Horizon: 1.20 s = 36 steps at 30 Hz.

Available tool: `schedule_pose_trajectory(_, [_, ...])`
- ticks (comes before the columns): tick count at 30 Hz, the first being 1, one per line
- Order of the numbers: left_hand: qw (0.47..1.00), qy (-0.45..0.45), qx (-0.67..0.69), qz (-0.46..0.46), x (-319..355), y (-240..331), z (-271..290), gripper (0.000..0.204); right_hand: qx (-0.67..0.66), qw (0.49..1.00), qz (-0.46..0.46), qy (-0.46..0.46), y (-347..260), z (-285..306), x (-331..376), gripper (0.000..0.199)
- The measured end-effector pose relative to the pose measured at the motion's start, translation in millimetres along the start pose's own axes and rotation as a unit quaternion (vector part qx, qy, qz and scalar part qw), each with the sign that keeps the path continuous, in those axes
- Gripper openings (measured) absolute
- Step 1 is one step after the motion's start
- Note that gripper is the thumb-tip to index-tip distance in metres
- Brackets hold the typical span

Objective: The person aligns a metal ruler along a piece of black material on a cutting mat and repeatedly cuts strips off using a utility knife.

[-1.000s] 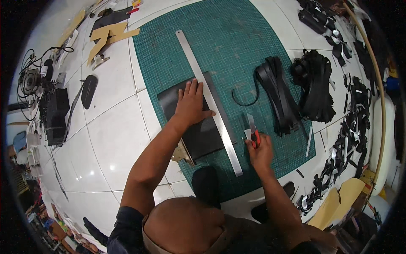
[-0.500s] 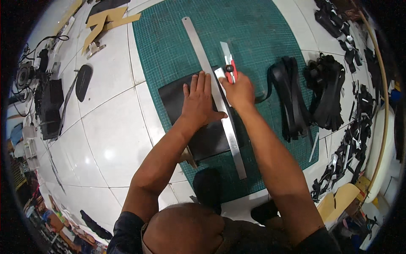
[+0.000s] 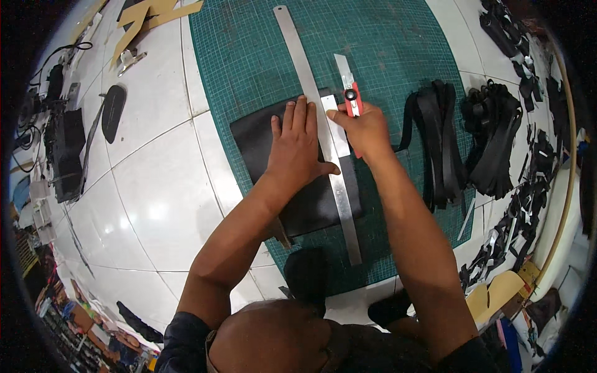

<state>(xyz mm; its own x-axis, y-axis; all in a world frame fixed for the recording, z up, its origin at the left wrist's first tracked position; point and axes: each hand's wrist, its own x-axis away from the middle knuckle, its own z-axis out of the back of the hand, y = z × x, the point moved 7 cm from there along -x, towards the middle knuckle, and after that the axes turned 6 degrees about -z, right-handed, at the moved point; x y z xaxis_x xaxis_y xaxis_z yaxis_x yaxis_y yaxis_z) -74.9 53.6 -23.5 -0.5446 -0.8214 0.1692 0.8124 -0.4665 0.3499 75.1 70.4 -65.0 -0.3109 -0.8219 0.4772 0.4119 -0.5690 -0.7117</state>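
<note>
My left hand lies flat with fingers stretched, pressing a long steel ruler onto a dark sheet of material, with its thumb across the ruler. The sheet rests on a green cutting mat. In my right hand is a red box cutter, its long blade out and pointing away from me. The thumb of that hand touches a short white strip lying alongside the ruler's right edge. Right of the ruler, a narrow band of the dark sheet shows.
Two bundles of black straps lie to the right, one on the mat and one at its edge. Black scraps litter the tiles beyond. At left are a metal clip, a black oval piece and tan pattern pieces.
My right hand has shifted slightly right, with the cutter now apart from the ruler. The white strip sits more squarely beside the ruler and more of it shows. My left hand stays pressed down.
</note>
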Motion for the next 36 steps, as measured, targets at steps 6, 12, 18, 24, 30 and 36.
schedule_pose_trajectory(6, [1.0,0.002,0.005,-0.002,-1.2,0.3,0.8,0.129,0.012,1.0,0.001,-0.006,-2.0,0.0,1.3,0.034])
schedule_pose_trajectory(12, [1.0,0.007,0.004,-0.004,-0.8,-0.3,1.5,0.13,0.025,0.999,-0.02,-0.026,-8.2,1.3,6.0,0.034])
schedule_pose_trajectory(18, [0.999,-0.045,0.011,-0.015,-0.9,-1.5,3.2,0.131,0.027,0.999,-0.022,-0.029,-8.9,1.9,6.9,0.033])
schedule_pose_trajectory(24, [0.999,-0.04,-0.005,-0.004,-2.3,-1.1,3.0,0.133,-0.102,0.994,0.005,-0.035,-9.0,5.3,10.4,0.03])
schedule_pose_trajectory(30, [0.999,-0.048,-0.019,-0.009,-3.7,0.5,2.0,0.132,0.081,0.989,0.102,0.065,-20.0,24.2,43.6,0.035])
schedule_pose_trajectory(36, [0.999,-0.023,-0.013,-0.02,-3.3,0.4,-3.0,0.13,0.122,0.978,0.149,0.077,-27.7,0.5,38.4,0.037])
